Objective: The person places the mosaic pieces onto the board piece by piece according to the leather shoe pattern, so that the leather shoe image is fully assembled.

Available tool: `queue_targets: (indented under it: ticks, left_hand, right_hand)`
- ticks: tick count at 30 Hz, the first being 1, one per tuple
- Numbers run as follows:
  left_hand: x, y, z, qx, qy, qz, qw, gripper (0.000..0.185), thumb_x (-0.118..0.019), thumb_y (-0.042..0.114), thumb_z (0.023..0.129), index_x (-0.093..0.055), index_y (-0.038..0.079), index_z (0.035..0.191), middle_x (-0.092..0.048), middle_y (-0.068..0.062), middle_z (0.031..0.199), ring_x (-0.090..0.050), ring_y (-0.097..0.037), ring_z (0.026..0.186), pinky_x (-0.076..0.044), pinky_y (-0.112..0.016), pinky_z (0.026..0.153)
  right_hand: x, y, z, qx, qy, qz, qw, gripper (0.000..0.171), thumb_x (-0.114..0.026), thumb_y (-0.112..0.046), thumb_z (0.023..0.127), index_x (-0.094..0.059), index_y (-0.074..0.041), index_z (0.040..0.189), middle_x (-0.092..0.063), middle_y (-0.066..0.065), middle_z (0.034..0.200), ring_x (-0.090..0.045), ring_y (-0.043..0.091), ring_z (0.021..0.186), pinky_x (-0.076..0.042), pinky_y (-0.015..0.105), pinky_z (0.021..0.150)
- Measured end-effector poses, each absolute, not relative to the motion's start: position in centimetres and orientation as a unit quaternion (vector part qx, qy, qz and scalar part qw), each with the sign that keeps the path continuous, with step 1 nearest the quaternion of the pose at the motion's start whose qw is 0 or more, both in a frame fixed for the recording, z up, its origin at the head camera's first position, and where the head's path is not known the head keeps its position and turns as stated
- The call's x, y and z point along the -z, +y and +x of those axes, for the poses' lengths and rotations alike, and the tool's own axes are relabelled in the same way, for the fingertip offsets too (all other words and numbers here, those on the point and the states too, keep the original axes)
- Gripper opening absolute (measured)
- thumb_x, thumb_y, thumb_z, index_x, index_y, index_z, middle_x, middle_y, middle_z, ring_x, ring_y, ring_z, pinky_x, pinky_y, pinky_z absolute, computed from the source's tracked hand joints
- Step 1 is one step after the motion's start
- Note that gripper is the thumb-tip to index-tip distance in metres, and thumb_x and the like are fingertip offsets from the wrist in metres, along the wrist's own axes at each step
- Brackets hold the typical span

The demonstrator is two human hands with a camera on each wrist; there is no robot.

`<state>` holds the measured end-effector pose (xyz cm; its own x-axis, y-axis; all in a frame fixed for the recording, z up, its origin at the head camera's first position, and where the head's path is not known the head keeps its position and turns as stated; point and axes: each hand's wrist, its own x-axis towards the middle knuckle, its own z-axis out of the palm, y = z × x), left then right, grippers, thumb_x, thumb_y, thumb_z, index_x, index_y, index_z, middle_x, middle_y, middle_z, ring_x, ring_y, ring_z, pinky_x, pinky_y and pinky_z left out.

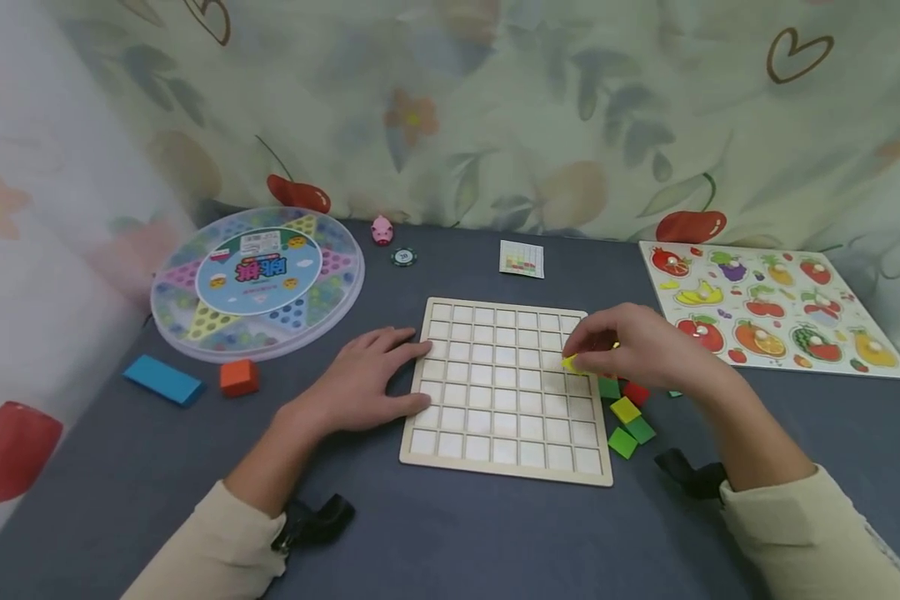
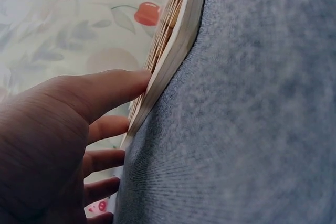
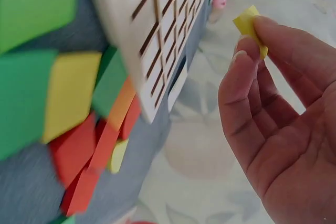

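Observation:
A wooden grid board (image 1: 412, 460) with white square cells lies in the middle of the table. My left hand (image 1: 360, 379) rests at its left edge, thumb and index fingertip on the rim and the other fingers spread. Over the board's right edge, my right hand (image 1: 637, 346) pinches a small yellow tile (image 3: 251, 24) between thumb and fingers. Beside the board's right side lies a loose pile of coloured tiles: a yellow tile (image 1: 626, 409), a light green tile (image 1: 622, 443), a red tile (image 1: 635, 393) and several others, partly under my right hand in the head view.
A round Chinese checkers set (image 1: 258, 283) lies at the back left, with a blue block (image 1: 163, 380) and an orange block (image 1: 238, 377) before it. Behind the board are a pink pig figure (image 1: 382, 230), a chip (image 1: 403, 257) and a pattern card (image 1: 521, 259). A fruit puzzle (image 1: 780, 308) lies right.

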<state>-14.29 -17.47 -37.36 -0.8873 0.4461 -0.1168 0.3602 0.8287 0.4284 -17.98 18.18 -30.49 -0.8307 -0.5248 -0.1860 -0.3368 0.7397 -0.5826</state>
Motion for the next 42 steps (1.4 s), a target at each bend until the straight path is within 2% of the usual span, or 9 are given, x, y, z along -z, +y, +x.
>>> queue_targets:
  ticks: [5, 10, 17, 27, 37, 42]
  left_hand:
    - [36.9, -17.2, -14.5, -0.198, 0.952, 0.207, 0.113, 0.076, -0.068, 0.054, 0.094, -0.043, 0.024, 0.159, -0.034, -0.011, 0.167, -0.027, -0.04, 0.155, -0.024, -0.066, 0.121]
    - [36.5, -16.8, -14.5, -0.188, 0.953, 0.201, 0.128, 0.077, -0.07, 0.054, 0.094, -0.044, 0.023, 0.159, -0.035, -0.011, 0.167, -0.029, -0.04, 0.154, -0.027, -0.067, 0.119]
    - [36.3, -16.4, -14.6, -0.184, 0.954, 0.196, 0.133, 0.076, -0.071, 0.054, 0.094, -0.044, 0.024, 0.159, -0.036, -0.01, 0.167, -0.03, -0.038, 0.154, -0.028, -0.065, 0.12]
    - [36.5, -17.2, -14.5, -0.19, 0.954, 0.195, 0.124, 0.075, -0.071, 0.053, 0.093, -0.047, 0.023, 0.157, -0.038, -0.01, 0.165, -0.032, -0.038, 0.152, -0.029, -0.066, 0.118]
    - [36.4, -17.3, -14.3, -0.196, 0.954, 0.193, 0.122, 0.075, -0.071, 0.052, 0.093, -0.047, 0.023, 0.157, -0.038, -0.01, 0.165, -0.032, -0.039, 0.152, -0.029, -0.066, 0.118]
    - [36.4, -17.2, -14.3, -0.198, 0.953, 0.195, 0.121, 0.075, -0.072, 0.052, 0.092, -0.048, 0.023, 0.157, -0.039, -0.01, 0.165, -0.033, -0.039, 0.151, -0.029, -0.066, 0.117]
  right_hand:
    - [30.4, 16.3, -19.0, 0.296, 0.902, -0.235, 0.209, 0.013, -0.076, -0.016, 0.094, -0.081, -0.011, 0.106, -0.076, 0.002, 0.098, -0.065, 0.02, 0.08, -0.055, 0.036, 0.074]
    - [31.0, 14.3, -20.0, 0.31, 0.884, -0.256, 0.237, 0.016, -0.072, -0.01, 0.096, -0.079, -0.007, 0.109, -0.076, 0.005, 0.095, -0.066, 0.023, 0.079, -0.057, 0.04, 0.077]
    - [31.7, 10.7, -21.2, 0.311, 0.863, -0.302, 0.258, 0.01, -0.073, -0.006, 0.092, -0.08, -0.011, 0.096, -0.073, 0.003, 0.084, -0.064, 0.019, 0.075, -0.054, 0.034, 0.074]
    - [33.1, 5.9, -22.6, 0.287, 0.844, -0.336, 0.305, 0.011, -0.072, 0.0, 0.09, -0.081, -0.007, 0.095, -0.074, 0.0, 0.082, -0.063, 0.014, 0.069, -0.053, 0.028, 0.068]
    - [33.3, 4.9, -22.7, 0.272, 0.85, -0.305, 0.331, 0.012, -0.072, 0.001, 0.09, -0.081, -0.006, 0.093, -0.073, 0.001, 0.081, -0.063, 0.013, 0.066, -0.055, 0.027, 0.067]
    - [33.4, 5.0, -22.8, 0.263, 0.854, -0.298, 0.337, 0.013, -0.073, 0.001, 0.09, -0.082, -0.008, 0.094, -0.071, -0.001, 0.08, -0.059, 0.011, 0.066, -0.051, 0.024, 0.065]
